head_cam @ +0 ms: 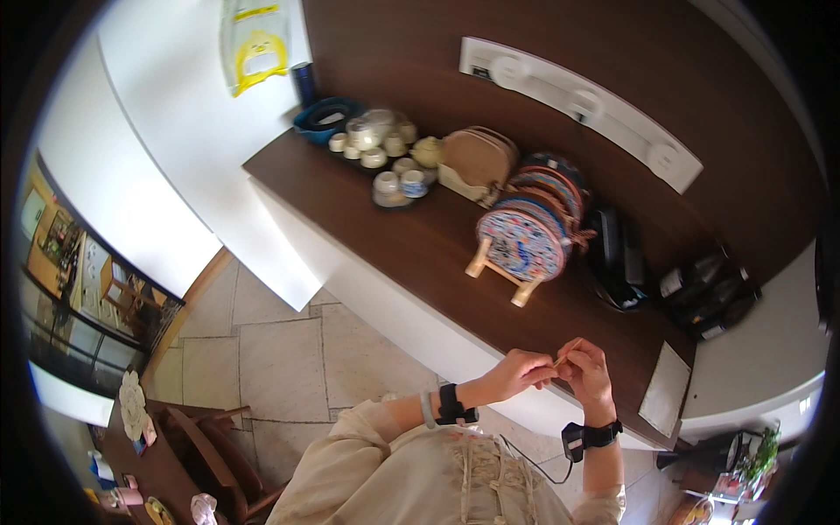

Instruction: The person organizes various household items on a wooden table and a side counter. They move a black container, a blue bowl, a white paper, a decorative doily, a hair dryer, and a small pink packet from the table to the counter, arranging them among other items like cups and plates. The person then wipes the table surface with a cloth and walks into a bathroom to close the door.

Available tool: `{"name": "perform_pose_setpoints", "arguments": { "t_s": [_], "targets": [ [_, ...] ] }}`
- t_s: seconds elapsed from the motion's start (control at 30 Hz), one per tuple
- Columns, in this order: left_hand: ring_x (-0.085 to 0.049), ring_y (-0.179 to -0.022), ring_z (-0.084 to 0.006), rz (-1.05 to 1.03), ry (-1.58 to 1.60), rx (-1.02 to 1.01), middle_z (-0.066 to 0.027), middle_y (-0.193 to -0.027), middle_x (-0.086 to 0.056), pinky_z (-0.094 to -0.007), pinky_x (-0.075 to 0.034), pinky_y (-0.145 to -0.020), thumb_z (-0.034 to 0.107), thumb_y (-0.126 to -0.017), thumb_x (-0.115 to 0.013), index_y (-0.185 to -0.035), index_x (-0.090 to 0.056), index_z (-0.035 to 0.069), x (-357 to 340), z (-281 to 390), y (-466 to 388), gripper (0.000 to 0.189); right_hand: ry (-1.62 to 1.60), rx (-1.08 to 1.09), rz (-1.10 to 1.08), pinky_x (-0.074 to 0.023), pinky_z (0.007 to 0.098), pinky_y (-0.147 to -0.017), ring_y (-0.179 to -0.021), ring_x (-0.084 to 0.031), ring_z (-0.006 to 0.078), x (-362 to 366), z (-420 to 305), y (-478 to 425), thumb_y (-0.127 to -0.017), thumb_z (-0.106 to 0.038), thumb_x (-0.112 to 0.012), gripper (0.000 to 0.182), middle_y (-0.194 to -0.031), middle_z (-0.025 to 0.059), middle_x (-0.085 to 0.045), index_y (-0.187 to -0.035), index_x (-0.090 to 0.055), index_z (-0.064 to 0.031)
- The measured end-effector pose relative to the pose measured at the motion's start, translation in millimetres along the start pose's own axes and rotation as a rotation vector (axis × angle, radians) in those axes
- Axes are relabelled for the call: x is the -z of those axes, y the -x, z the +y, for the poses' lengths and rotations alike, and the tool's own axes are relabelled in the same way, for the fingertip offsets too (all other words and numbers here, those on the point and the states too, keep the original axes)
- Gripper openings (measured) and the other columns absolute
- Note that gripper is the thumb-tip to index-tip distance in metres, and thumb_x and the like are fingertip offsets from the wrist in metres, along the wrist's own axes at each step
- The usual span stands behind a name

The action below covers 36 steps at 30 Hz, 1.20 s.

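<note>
My left hand [528, 373] and my right hand [586, 373] meet above the front edge of a dark brown wooden counter [367, 230]. A thin, pale stick [560, 362], wood-like in colour, runs between their fingertips. My right thumb and fingers pinch it, while my left fingertips close at its lower end; part of it is hidden by the fingers. Beyond the hands, a rack with light wooden legs [484, 258] carries several round, patterned pads, the front one a floral disc [520, 243].
Behind stand a holder with brown boards [476, 161], a yellowish teapot [426, 151], several cups [374, 157] and a blue basin [325, 118]. Black items [709, 292] and a white panel [665, 389] lie right. A white socket strip [581, 108] is on the wall. A wooden chair [203, 453] stands lower left.
</note>
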<state>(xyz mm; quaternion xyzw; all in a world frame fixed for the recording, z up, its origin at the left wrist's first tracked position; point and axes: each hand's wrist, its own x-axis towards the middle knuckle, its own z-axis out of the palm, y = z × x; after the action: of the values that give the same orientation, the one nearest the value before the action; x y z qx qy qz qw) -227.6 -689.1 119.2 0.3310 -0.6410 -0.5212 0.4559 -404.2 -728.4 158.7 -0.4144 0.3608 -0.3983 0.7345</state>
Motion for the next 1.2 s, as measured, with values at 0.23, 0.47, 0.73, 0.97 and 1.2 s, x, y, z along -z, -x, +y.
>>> {"name": "perform_pose_setpoints", "arguments": {
  "t_s": [0.23, 0.47, 0.73, 0.97, 1.2],
  "targets": [
    [-0.064, -0.068, -0.0103, 0.324, 0.100, 0.194, -0.0065, -0.077, -0.067, -0.0242, -0.053, -0.062, 0.014, -0.093, -0.060, -0.089, -0.062, -0.002, 135, 14, 98, 0.016, 0.064, -0.169, -0.301, -0.0405, 0.0216, -0.052, -0.059, -0.051, 0.0085, -147, 62, -78, -0.089, -0.006, -0.059, 0.007, -0.072, 0.0036, -0.058, -0.088, -0.060, 0.0011],
    [-0.063, -0.065, -0.0096, 0.556, 0.061, 0.164, -0.0046, -0.075, -0.065, -0.0229, -0.052, -0.060, 0.014, -0.094, -0.059, -0.094, -0.062, -0.002, 216, 19, 176, 0.016, 0.025, -0.230, -0.435, -0.0383, 0.0208, -0.053, -0.059, -0.050, 0.0074, -255, 118, -122, -0.088, -0.007, -0.062, 0.009, -0.073, 0.0029, -0.060, -0.086, -0.063, 0.0015],
    [-0.057, -0.060, -0.0084, 0.699, 0.121, 0.229, -0.0038, -0.073, -0.063, -0.0218, -0.045, -0.056, 0.016, -0.097, -0.054, -0.089, -0.064, -0.001, 285, 28, 195, 0.021, 0.102, -0.182, -0.501, -0.0365, 0.0208, -0.053, -0.058, -0.047, 0.0061, -318, 145, -172, -0.087, -0.011, -0.065, 0.010, -0.073, 0.0015, -0.060, -0.085, -0.065, -0.0004],
    [-0.056, -0.056, -0.0075, 0.797, 0.092, 0.234, -0.0034, -0.068, -0.062, -0.0208, -0.044, -0.053, 0.018, -0.096, -0.053, -0.087, -0.064, 0.000, 376, 27, 177, 0.023, 0.303, -0.061, -0.352, -0.0378, 0.0196, -0.052, -0.059, -0.049, 0.0052, -340, 138, -227, -0.088, -0.012, -0.064, 0.014, -0.072, -0.0003, -0.060, -0.096, -0.068, 0.0001],
    [-0.054, -0.054, -0.0084, 0.788, 0.136, 0.263, -0.0034, -0.067, -0.061, -0.0208, -0.044, -0.052, 0.026, -0.096, -0.054, -0.085, -0.062, 0.003, 504, 30, 114, 0.026, 0.442, -0.049, -0.278, -0.0382, 0.0183, -0.051, -0.059, -0.049, 0.0038, -326, 117, -266, -0.088, -0.004, -0.056, 0.015, -0.072, -0.0005, -0.059, -0.097, -0.067, 0.0007]
  ]
}}
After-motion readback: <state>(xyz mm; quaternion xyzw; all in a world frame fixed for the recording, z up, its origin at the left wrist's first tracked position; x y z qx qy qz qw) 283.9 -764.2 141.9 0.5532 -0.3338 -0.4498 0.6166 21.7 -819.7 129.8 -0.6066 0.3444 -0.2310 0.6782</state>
